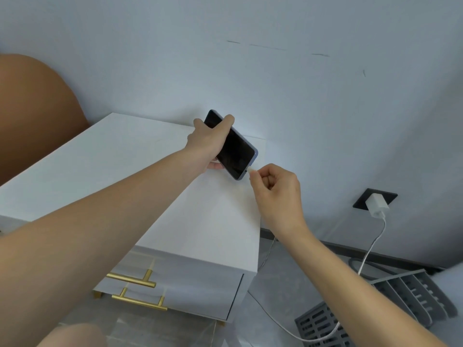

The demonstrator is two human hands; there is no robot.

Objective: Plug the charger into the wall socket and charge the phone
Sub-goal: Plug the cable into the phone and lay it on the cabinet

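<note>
My left hand point(209, 141) grips a dark-screened phone point(234, 149) with a bluish edge, tilted above the back of a white nightstand point(150, 176). My right hand point(275, 189) pinches the white cable plug point(250, 169) right at the phone's lower end; whether it is fully seated I cannot tell. A white charger block point(377, 204) sits in the black wall socket point(363, 197) low on the right wall. Its white cable point(370, 249) hangs down, loops across the floor and comes up behind my right wrist.
The nightstand has two drawers with gold bar handles point(135, 280). A grey slatted plastic rack point(406, 294) lies on the floor at the right, under the cable. A brown rounded headboard point(32, 116) stands at the left against the pale wall.
</note>
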